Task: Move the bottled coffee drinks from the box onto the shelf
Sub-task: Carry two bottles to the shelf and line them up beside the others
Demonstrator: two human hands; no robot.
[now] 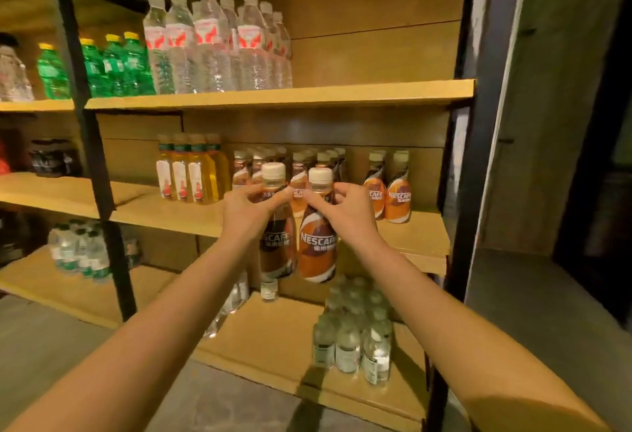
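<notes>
Currently left hand (248, 211) pinches dark bottle (277, 250) neck, right hand (347, 214) orange bottle (318, 254) neck; dangling bases could topple shelved row (301, 166) mid-frame.

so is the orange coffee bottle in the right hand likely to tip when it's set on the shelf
Possibly a little: the orange coffee bottle is tall and slim, though it widens toward the base. It looks full, so probably heavy for its size. The right hand pinches it just below the cap, so it may swing.

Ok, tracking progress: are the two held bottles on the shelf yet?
No, left hand holds the darker coffee bottle, right hand the orange one, clear of the shelf.
</notes>
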